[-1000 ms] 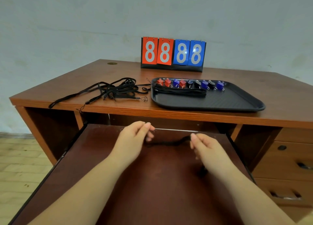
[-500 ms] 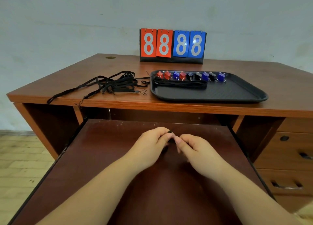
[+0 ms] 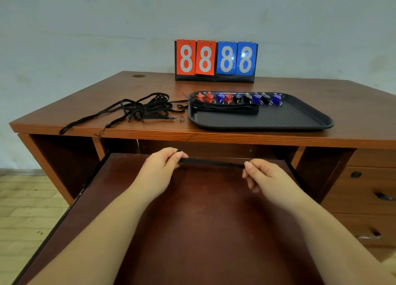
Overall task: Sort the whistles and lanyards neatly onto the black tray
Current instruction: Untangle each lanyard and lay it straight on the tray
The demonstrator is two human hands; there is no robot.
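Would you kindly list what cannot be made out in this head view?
- Folded lanyard: its ends, hidden inside the left hand and right hand.
- Lanyard tangle: strand count, overlapping.
- Whistles: details too small.
- Drawers: cut off by the right edge.

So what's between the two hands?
A folded black lanyard, pulled straight between left hand and right hand, each pinching one end; head view.
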